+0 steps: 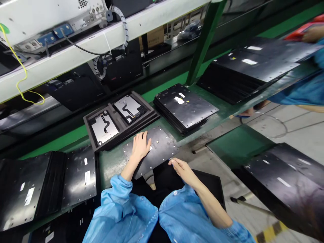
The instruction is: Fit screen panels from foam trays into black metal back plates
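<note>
A dark flat panel [160, 143] with small holes along its rim lies on the green bench, its near edge overhanging my lap. My left hand [141, 145] rests on the panel's left part, fingers stretched out over its surface. My right hand [181, 168] is at the panel's near right edge, with the fingers pinched together. A speck of blue shows at those fingertips, too small to name. Behind the panel stands a grey foam tray [118, 118] holding two flat modules with silver backs and black ribbon cables. To the tray's right is a stack of similar dark panels [186, 104].
More panel stacks stand at the left [79, 175], the far right [253, 64] and on a lower green surface [240, 145] at right. Above the bench runs a white shelf [83, 47] with equipment and cables. A green post [205, 40] rises behind. A co-worker's blue sleeve [301, 91] shows at right.
</note>
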`<state>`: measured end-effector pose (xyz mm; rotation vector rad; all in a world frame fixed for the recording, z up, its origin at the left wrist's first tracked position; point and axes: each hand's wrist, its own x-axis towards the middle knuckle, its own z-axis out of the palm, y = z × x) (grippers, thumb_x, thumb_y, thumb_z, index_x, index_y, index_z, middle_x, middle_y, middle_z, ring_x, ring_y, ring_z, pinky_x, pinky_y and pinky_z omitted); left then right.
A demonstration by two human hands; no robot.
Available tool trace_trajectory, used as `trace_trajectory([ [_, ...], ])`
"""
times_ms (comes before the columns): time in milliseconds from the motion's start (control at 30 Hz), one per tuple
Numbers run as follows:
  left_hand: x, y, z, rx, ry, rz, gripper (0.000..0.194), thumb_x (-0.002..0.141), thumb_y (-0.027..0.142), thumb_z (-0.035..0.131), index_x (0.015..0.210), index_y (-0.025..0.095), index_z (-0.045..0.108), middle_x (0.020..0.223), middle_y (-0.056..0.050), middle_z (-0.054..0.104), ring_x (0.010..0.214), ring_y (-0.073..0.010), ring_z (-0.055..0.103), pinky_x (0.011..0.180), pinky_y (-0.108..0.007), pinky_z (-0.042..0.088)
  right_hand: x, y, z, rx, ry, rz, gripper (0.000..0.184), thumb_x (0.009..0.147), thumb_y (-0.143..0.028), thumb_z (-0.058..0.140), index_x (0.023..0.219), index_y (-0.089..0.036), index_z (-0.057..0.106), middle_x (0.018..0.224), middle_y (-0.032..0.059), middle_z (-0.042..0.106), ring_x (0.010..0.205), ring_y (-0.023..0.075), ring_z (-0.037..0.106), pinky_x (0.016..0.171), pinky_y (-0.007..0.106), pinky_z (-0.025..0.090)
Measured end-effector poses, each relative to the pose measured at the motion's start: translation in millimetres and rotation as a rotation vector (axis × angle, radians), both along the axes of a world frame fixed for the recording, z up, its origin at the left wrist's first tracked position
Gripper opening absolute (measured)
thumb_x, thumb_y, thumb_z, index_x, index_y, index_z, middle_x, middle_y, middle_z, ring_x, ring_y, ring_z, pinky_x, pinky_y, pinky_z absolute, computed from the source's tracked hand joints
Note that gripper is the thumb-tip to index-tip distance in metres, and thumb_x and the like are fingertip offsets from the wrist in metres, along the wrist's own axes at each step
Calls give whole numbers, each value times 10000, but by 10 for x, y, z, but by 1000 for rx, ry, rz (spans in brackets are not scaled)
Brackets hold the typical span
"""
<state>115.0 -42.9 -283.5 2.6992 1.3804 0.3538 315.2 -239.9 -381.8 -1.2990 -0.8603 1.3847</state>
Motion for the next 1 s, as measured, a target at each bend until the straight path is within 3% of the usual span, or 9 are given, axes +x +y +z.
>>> trace_trajectory([
  [333, -6, -8, 10, -6, 8, -7, 544, 1145, 432, 436, 1629, 189, 490, 1533, -177, 625, 1385, -354, 556, 1162, -527, 479, -133, 10, -146, -1, 169, -46, 627, 965, -817, 685, 1031, -194, 692, 654, -117, 268, 547, 80, 181, 524, 263, 169],
  [700, -4, -17, -20, 25, 34, -16, 563, 1143, 423, 433, 1637, 155, 478, 1541, -196, 615, 1376, -377, 549, 1137, -539, 484, -21, 40, -73, -15, 128, 22, 619, 959, -796, 710, 1017, -180, 711, 656, -102, 320, 550, 75, 221, 516, 250, 190],
  [900, -10, -14, -10, 14, 31, -5, 555, 1145, 424, 438, 1642, 181, 477, 1549, -181, 619, 1381, -370, 550, 1149, -535, 477, -15, 151, -79, -24, 215, 71, 655, 897, -827, 755, 963, -176, 717, 606, -103, 367, 513, 67, 228, 510, 256, 207],
  [1000, -20, 7, -8, 1, 15, -8, 554, 1146, 435, 451, 1640, 186, 481, 1545, -176, 626, 1383, -364, 559, 1156, -526, 480, 31, 174, -54, -23, 104, 80, 645, 937, -816, 708, 968, -173, 740, 592, -80, 422, 503, 84, 300, 514, 265, 235],
])
